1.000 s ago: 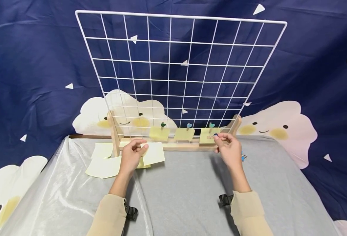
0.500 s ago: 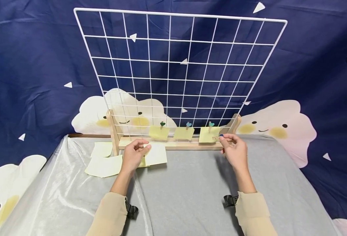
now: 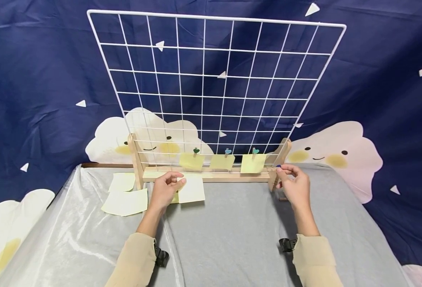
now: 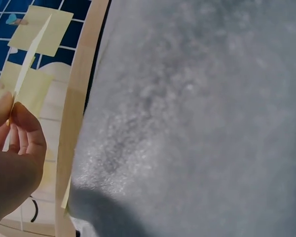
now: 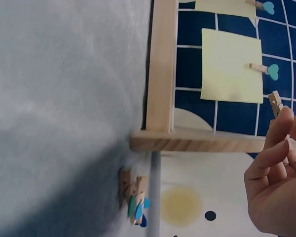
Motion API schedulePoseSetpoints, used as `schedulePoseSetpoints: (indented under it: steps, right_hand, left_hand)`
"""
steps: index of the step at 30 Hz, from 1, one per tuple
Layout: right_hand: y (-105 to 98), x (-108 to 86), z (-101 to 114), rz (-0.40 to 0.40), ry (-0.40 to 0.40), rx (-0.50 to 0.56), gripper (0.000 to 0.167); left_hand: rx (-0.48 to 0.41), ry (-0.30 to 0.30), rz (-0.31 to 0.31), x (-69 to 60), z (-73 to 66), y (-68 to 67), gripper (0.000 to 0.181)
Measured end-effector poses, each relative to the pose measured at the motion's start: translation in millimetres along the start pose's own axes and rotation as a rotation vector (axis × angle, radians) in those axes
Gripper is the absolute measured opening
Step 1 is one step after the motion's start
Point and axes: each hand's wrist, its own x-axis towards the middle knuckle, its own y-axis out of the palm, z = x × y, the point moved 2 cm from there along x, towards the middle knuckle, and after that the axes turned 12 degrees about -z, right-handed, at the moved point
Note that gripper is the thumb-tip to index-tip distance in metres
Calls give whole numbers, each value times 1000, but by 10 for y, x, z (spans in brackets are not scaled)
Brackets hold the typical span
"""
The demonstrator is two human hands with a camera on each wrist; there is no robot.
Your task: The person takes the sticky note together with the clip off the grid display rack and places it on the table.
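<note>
My left hand (image 3: 166, 192) pinches a pale yellow sticky note (image 3: 192, 189) in front of the grid stand; the left wrist view shows the note edge-on between thumb and fingers. My right hand (image 3: 296, 188) holds a small wooden clothespin (image 5: 275, 102) with a dark blue heart, beside the stand's right foot. Three yellow notes hang in a row low on the white wire grid (image 3: 216, 18): a left note (image 3: 192, 162), a middle note (image 3: 222, 162) and a right note (image 3: 253, 164). Each hangs from a heart-topped clothespin, such as the teal-heart clothespin (image 5: 265, 70).
Several loose notes (image 3: 125, 204) lie on the grey cloth at the left, one partly behind my left hand. Several spare clothespins (image 5: 134, 195) lie on the cloth by the right end of the wooden base (image 3: 232, 179). A dark blue curtain (image 3: 376, 79) hangs behind.
My right hand has moved to the right with the clothespin, away from the right note to beside the stand's foot. My left hand and its note have shifted slightly to the right.
</note>
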Motion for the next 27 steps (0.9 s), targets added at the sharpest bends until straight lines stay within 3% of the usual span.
schedulePoseSetpoints:
  steps: [9,11,27]
  right_hand:
    - [-122,30,-114,-19,44,-49,27]
    - [-148,41,-134,-23,53,-55,28]
    - [-347,154,-346,-28,93,-146,31]
  left_hand:
    - [40,-30,30,-11,5,54,20]
    - [40,-25,28,25,83,81,20]
    - [87,26,63,23,151,142,16]
